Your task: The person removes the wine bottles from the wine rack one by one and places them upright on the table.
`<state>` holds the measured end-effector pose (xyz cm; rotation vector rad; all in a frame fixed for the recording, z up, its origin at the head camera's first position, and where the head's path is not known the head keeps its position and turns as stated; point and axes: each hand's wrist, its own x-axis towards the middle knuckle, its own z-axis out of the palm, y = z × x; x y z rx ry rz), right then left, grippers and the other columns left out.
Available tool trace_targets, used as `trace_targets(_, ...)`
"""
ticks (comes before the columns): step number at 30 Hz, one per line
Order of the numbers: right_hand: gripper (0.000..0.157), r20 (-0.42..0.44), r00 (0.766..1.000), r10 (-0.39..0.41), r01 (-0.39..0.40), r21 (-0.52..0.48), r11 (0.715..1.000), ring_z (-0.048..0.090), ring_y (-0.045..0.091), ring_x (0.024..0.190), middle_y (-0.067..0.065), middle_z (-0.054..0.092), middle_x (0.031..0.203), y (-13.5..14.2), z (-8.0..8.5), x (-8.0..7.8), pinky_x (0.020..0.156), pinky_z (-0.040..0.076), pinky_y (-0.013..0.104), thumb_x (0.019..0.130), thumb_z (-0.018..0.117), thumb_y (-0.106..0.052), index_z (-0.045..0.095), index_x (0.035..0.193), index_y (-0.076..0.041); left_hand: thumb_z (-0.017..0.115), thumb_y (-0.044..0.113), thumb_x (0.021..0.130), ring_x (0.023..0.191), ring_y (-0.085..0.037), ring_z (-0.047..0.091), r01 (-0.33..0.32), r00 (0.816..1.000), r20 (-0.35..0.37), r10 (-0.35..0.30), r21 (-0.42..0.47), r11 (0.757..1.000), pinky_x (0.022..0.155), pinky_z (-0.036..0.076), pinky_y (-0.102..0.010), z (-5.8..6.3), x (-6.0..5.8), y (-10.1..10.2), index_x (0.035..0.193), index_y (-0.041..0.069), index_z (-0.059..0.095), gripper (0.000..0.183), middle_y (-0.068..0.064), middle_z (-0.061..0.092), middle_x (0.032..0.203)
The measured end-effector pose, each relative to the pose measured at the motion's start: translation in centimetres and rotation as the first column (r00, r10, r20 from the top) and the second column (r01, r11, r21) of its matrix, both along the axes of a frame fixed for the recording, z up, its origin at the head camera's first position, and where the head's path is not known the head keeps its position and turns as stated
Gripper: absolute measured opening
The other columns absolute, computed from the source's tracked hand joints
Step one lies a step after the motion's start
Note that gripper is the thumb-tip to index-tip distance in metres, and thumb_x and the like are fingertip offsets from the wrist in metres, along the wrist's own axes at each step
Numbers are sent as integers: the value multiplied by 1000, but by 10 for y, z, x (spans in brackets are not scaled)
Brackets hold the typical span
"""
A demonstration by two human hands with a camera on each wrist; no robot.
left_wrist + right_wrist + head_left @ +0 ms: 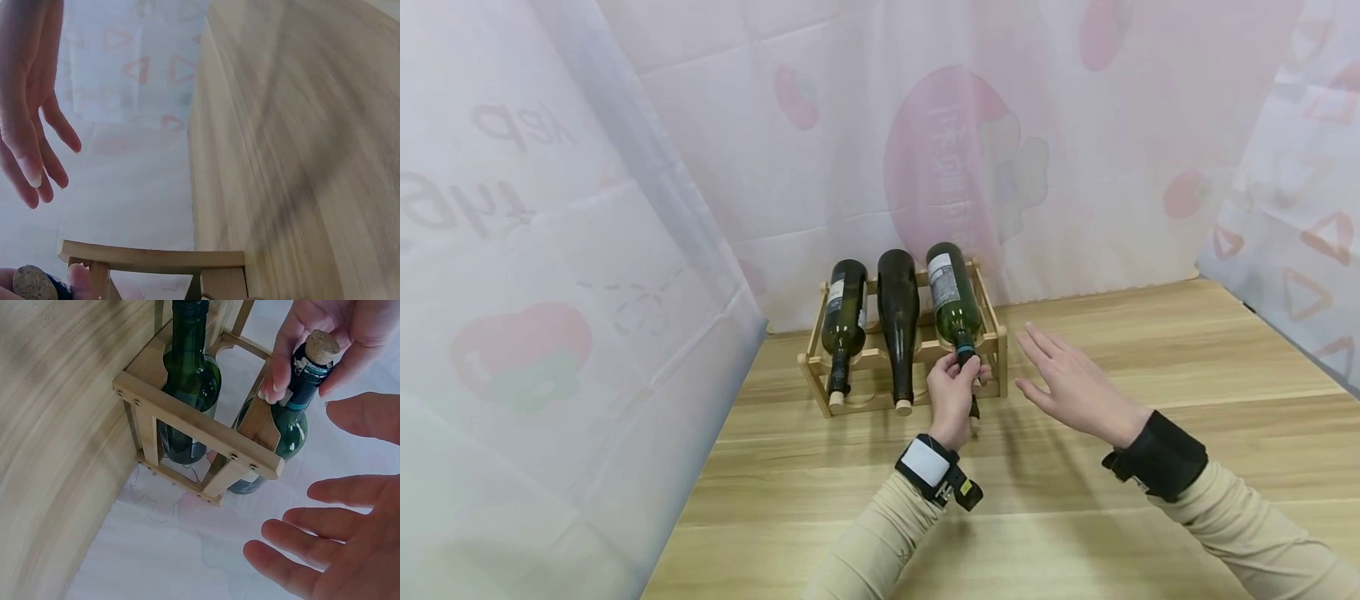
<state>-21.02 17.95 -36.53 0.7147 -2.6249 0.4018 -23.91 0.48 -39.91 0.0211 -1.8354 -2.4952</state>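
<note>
My left hand (951, 396) grips the neck of the green wine bottle (953, 287) at the right end of the upper row of a wooden wine rack (1002, 362). In the right wrist view its cork (322, 347) sticks out past the fingers, and the bottle's shoulder lies at the rack's crossbar. My right hand (1078, 387) is held to the right of the rack, fingers extended, touching nothing. Beside the gripped bottle lie a dark bottle (898, 308) in the middle and a labelled bottle (844, 308) on the left, corks facing me.
Below the gripped bottle, another green bottle (187, 381) lies in the rack's lower level. The rack stands on a wood-grain table (1120, 333), near a printed curtain (835, 183) behind it. Another curtain (550, 250) hangs on the left.
</note>
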Motion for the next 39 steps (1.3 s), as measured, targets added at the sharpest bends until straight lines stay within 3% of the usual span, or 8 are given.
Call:
trace_targets(9, 64, 53, 998, 37, -35, -47, 998, 42, 49, 131, 35, 37, 145, -2, 1, -1, 105, 38, 60, 92, 64, -21, 39, 140, 13, 59, 9, 95, 83, -15, 70, -18, 1000, -3, 18, 80, 997, 87, 53, -35, -3, 1, -1, 128, -3, 50, 37, -12, 66, 101)
trace_targets(12, 63, 71, 995, 65, -60, -77, 995, 43, 49, 130, 35, 37, 144, -4, 5, -5, 105, 38, 59, 92, 63, -21, 39, 139, 13, 59, 7, 95, 83, -15, 70, -28, 999, -17, 29, 85, 996, 83, 54, -31, -3, 1, -1, 127, -4, 50, 36, -19, 66, 106)
trace_targets(17, 57, 113, 987, 117, -98, -164, 982, 44, 48, 130, 35, 41, 142, -7, 12, -14, 106, 38, 58, 94, 61, -17, 41, 138, 13, 59, 7, 95, 85, -18, 70, -29, 999, -32, 31, 84, 996, 86, 55, -35, -3, 0, -2, 128, -5, 50, 36, -33, 59, 118)
trace_targets(22, 49, 130, 978, 160, -112, -316, 942, 50, 47, 124, 33, 48, 137, -11, 14, -27, 103, 42, 57, 95, 59, -11, 45, 135, 13, 59, 6, 94, 82, -16, 70, -26, 999, -42, 30, 80, 996, 82, 55, -30, -2, 2, -1, 126, -6, 51, 35, -31, 61, 113)
trace_targets(28, 42, 139, 977, 164, -76, -493, 867, 58, 45, 112, 31, 54, 128, -19, 18, -47, 96, 48, 53, 96, 56, -9, 49, 132, 11, 59, 7, 95, 83, -14, 70, -31, 997, -67, 35, 67, 997, 74, 50, -22, 5, 8, 2, 128, -6, 50, 37, -28, 62, 113)
trace_targets(33, 49, 315, 939, 139, 87, -608, 789, 54, 45, 120, 31, 50, 135, -26, 23, -58, 101, 45, 53, 100, 52, -21, 42, 139, 7, 59, 8, 95, 89, -23, 71, -22, 995, -93, 30, 85, 996, 75, 49, -23, 12, 16, 7, 127, -5, 51, 35, -31, 59, 118)
trace_targets(35, 55, 388, 905, 174, 148, -671, 727, 52, 45, 123, 32, 47, 139, -28, 25, -62, 105, 42, 53, 101, 49, -26, 36, 142, 8, 59, 8, 95, 90, -26, 71, -11, 994, -106, 21, 96, 995, 77, 51, -24, 15, 20, 10, 126, -5, 51, 35, -32, 59, 117)
trace_targets(39, 65, 465, 822, 328, 225, -795, 563, 50, 42, 125, 32, 40, 144, -31, 31, -70, 109, 40, 48, 103, 43, -34, 26, 146, 11, 59, 7, 95, 86, -20, 71, 8, 991, -134, 6, 103, 995, 84, 55, -25, 23, 28, 13, 126, -5, 51, 35, -30, 61, 114)
